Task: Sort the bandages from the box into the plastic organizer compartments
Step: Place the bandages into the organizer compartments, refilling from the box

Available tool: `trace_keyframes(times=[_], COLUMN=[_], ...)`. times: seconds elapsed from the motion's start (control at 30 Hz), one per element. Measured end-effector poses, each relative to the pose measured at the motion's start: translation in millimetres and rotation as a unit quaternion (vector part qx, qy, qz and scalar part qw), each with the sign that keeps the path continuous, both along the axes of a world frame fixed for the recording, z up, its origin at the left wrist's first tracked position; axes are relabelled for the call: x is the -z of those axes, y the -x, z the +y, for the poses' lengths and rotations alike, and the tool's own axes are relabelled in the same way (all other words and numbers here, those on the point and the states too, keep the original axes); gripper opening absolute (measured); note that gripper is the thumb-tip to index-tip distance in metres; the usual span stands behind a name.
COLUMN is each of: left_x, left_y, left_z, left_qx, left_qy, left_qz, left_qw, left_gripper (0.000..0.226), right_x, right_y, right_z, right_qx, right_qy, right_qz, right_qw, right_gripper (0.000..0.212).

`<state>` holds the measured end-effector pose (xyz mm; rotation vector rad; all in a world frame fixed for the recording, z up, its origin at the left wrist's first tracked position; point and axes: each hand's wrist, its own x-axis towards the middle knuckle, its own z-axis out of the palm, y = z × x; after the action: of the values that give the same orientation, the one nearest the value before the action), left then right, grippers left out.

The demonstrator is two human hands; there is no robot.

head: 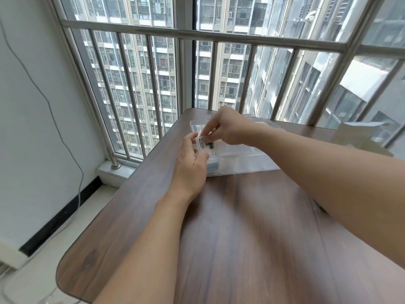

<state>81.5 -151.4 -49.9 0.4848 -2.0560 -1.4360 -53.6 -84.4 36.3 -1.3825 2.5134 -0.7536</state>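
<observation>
Wooden table [252,227] bears clear organizer [247,160]; above it, left hand [192,165] and right hand [230,128] both pinch one bandage packet [207,145].

Organizer [241,159] on table [241,227] far side, box [359,139] to its right, railing [197,36] behind.

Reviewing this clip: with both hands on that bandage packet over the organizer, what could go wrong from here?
1. Both the left hand and right hand pinch the small bandage packet by its edges above the clear organizer; a slip could drop it into the wrong compartment.
2. The organizer sits near the table's far corner, so a nudge might push it toward the edge.
</observation>
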Motion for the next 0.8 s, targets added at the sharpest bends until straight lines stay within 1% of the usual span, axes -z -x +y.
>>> trace_keyframes(times=[0.07,0.13,0.27,0.4,0.57,0.67,0.8], left_x=[-1,-1,-1,-2,0,0,-1], left_y=[0,0,-1,-1,-1,-1,0], left_z=[1,1,1,1,1,1,0], left_qx=[0.002,0.003,0.003,0.003,0.004,0.003,-0.004], left_qy=[-0.001,-0.006,-0.011,-0.012,-0.013,-0.012,-0.008], left_qz=[0.001,0.003,-0.001,-0.001,0.001,0.002,-0.002], left_qw=[1.000,1.000,1.000,1.000,1.000,1.000,1.000], left_gripper=[0.056,0.058,0.057,0.058,0.054,0.053,0.048], right_x=[-1,-4,-6,-9,-10,-3,4], right_y=[0,-3,-11,-15,-16,-19,-16], right_z=[-2,-7,-12,-11,-14,-13,-5], right_qx=[0.006,0.012,0.020,0.004,-0.014,-0.017,0.007], right_qy=[-0.006,-0.028,-0.034,-0.033,-0.043,-0.016,0.022], right_qz=[-0.001,0.021,0.064,0.122,0.169,0.202,0.190], right_qw=[1.000,0.999,0.997,0.992,0.985,0.979,0.981], right_gripper=[0.018,0.017,0.019,0.010,0.011,0.013,0.006])
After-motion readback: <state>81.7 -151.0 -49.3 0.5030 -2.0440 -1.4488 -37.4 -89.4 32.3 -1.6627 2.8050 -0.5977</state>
